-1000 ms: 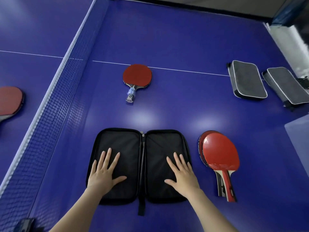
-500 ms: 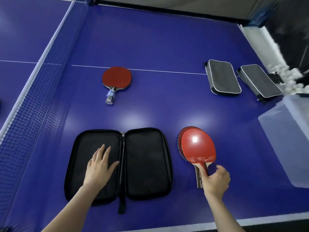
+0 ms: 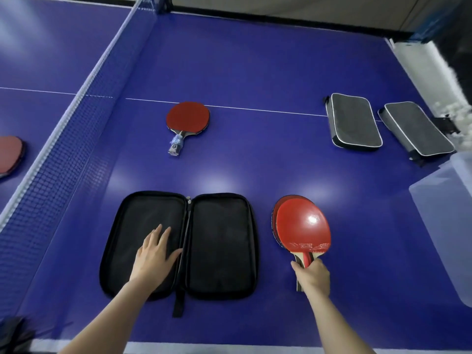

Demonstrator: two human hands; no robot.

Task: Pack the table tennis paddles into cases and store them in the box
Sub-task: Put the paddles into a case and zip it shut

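1. Red-faced table tennis paddles (image 3: 304, 226), two of them stacked with the upper one shifted slightly right, are on the near right of the blue table tennis table (image 3: 255, 60). They are just right of the open case. You cannot tell from your head view whether the blades rest on the surface or are raised off it.
2. Your right hand (image 3: 313, 278) has its fingers curled round both handles at the near end, with the blades pointing away from you.
3. Your left hand (image 3: 153, 254) lies flat, fingers straight and slightly spread. It presses on the left half of the black zip-round fabric case (image 3: 219, 238), which is spread open like a book at near centre. A black strap (image 3: 178, 304) trails from its spine toward you.
4. Farther off, a single red paddle with a blue-wrapped handle (image 3: 187, 118) lies flat, handle toward you, its blade just near of the white centre line (image 3: 268, 109).
5. At far right, two closed grey rectangular cases with white piping lie side by side and slightly apart: the left grey case (image 3: 353, 121) and the right grey case (image 3: 415, 129).
6. A translucent plastic box (image 3: 447, 221) stands at the right edge, near the grey cases.
7. A black mesh net with a white top band (image 3: 51, 162) runs along the left. Beyond it, another red paddle (image 3: 9, 154) is cut off by the frame edge.
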